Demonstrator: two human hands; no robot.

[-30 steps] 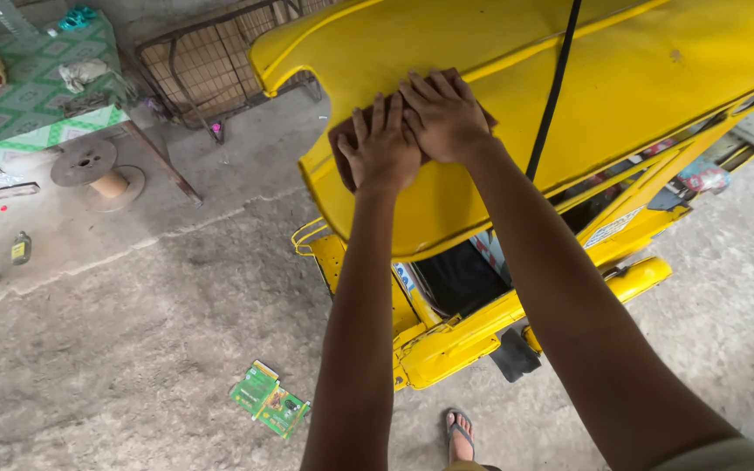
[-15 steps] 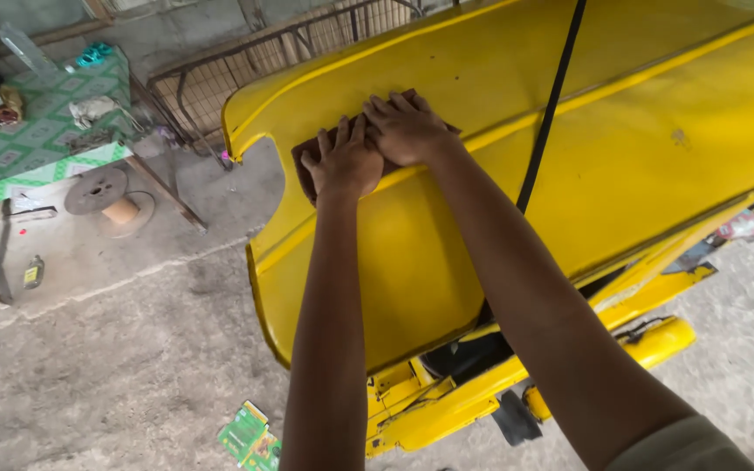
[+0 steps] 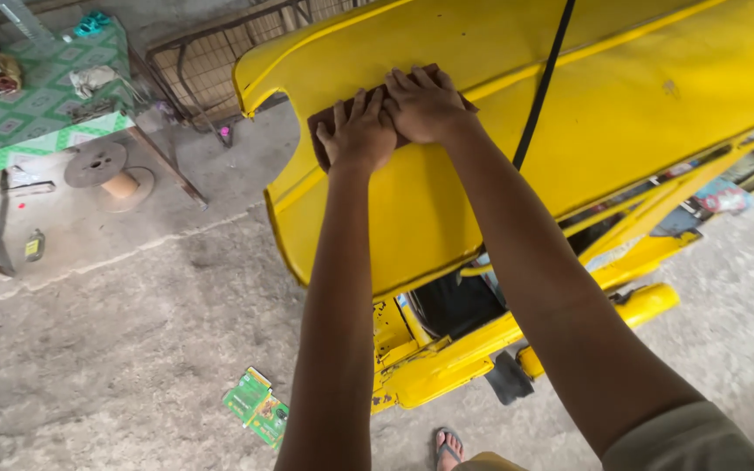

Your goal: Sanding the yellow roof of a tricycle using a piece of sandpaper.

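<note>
Both my hands press flat on a dark brown abrasive sheet [image 3: 321, 129] lying on the curved yellow roof panel [image 3: 621, 113] of a small vehicle. My left hand [image 3: 358, 133] covers the sheet's left half, fingers spread. My right hand [image 3: 425, 105] lies beside it, a little higher, overlapping the sheet's right part. A black cable [image 3: 544, 83] runs down across the roof just right of my right forearm. Most of the sheet is hidden under my palms.
The yellow vehicle body and frame [image 3: 447, 358] stand below the roof. On the concrete floor lie green packets [image 3: 257, 406], a wooden cable spool [image 3: 102, 167] and my sandalled foot [image 3: 447, 447]. A table with green patterned cloth [image 3: 23, 96] stands at far left, a metal grille [image 3: 207, 61] behind.
My hands and the sheet have slid across the roof toward its upper left edge, and my view has shifted so more of the roof panel shows.
</note>
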